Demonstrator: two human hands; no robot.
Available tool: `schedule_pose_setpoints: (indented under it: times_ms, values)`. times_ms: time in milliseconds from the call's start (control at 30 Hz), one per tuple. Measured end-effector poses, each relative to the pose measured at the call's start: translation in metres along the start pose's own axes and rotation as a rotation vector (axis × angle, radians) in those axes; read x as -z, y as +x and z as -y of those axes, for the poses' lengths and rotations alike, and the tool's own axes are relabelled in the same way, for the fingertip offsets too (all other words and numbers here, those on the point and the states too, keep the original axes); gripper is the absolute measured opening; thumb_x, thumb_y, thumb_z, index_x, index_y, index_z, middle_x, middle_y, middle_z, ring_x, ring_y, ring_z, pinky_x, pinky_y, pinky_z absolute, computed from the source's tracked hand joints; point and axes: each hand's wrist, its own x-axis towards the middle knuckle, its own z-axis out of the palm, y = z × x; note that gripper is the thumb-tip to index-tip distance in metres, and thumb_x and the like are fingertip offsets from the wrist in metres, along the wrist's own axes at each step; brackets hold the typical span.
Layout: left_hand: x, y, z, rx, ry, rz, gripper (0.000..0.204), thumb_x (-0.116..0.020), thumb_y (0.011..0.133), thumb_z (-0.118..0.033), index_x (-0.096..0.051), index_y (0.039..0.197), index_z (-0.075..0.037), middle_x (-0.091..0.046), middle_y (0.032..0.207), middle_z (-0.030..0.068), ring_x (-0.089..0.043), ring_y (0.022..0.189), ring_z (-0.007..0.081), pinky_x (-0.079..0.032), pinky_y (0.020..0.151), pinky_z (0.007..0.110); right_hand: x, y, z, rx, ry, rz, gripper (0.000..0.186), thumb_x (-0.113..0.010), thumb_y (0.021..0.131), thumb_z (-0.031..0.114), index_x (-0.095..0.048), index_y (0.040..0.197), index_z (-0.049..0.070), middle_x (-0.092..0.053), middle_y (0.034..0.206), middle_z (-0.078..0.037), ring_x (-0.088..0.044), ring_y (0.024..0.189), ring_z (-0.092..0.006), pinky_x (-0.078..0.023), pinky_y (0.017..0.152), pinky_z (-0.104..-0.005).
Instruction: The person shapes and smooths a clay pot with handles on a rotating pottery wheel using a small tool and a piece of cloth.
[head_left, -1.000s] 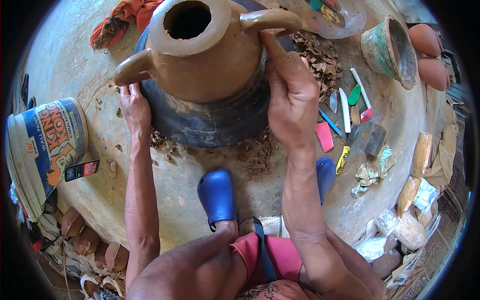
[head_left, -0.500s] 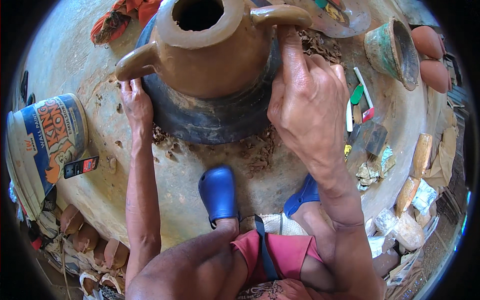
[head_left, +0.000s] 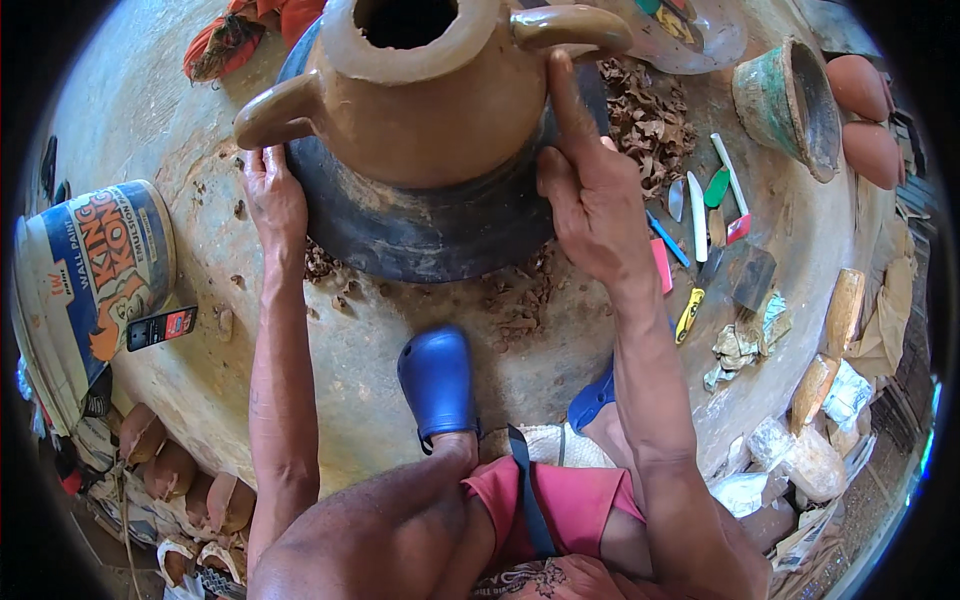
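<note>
A wet brown clay pot [head_left: 430, 130] with a wide mouth and two curved handles stands upright on a dark round turntable [head_left: 420, 245]. My left hand [head_left: 274, 205] is at the turntable's left edge below the left handle [head_left: 275, 112]. Its fingers are stretched forward, their tips partly hidden by that handle. Below the right handle [head_left: 575, 28], my right hand [head_left: 605, 215] points its index finger up along the pot's side. The fingertip is close under the handle; whether it touches the clay I cannot tell. The thumb is apart, the other fingers are mostly hidden, and no tool shows in either hand.
Clay scraps [head_left: 648, 120] lie right of the turntable, near several hand tools [head_left: 698, 215] and a yellow-handled knife [head_left: 689, 315]. A green-rimmed pot [head_left: 785, 108] lies farther right. On the left are a paint bucket [head_left: 95, 270] and a phone [head_left: 161, 328].
My right hand has moved leftward and lower, closer to the pot's side, uncovering tools and clay scraps. The pot sits slightly more to the right in view. My left hand has barely shifted.
</note>
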Motion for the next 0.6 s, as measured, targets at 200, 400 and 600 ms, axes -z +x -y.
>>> schedule_pose_setpoints:
  times_ms: [200, 400, 600]
  values:
    - [-0.002, 0.000, 0.001, -0.020, 0.040, -0.001, 0.045, -0.046, 0.114, -0.029, -0.064, 0.143, 0.001, -0.069, 0.140, 0.0161, -0.063, 0.127, 0.0290, -0.045, 0.112, 0.041, 0.018, -0.001, -0.025, 0.139, -0.286, 0.089, 0.071, -0.064, 0.100, -0.001, -0.046, 0.166, 0.017, -0.066, 0.084, -0.015, -0.058, 0.074, -0.0303, -0.052, 0.079, -0.0429]
    - [0.002, 0.008, 0.016, -0.048, 0.030, -0.029, 0.045, -0.050, 0.116, -0.034, -0.066, 0.144, -0.003, -0.072, 0.137, 0.0174, -0.066, 0.126, 0.0304, -0.046, 0.110, 0.042, 0.001, 0.005, -0.021, 0.150, -0.170, -0.025, 0.064, -0.066, 0.101, -0.002, -0.054, 0.162, 0.016, -0.066, 0.087, -0.015, -0.058, 0.074, -0.0270, -0.050, 0.074, -0.0405]
    - [0.006, 0.010, 0.022, -0.191, 0.208, -0.041, 0.045, -0.049, 0.117, -0.033, -0.065, 0.145, -0.002, -0.071, 0.138, 0.0185, -0.066, 0.127, 0.0318, -0.046, 0.111, 0.042, 0.002, -0.001, -0.033, 0.175, -0.115, -0.396, 0.026, -0.082, 0.092, 0.006, -0.082, 0.117, 0.011, -0.075, 0.092, -0.005, -0.067, 0.084, -0.0221, -0.051, 0.072, -0.0342]
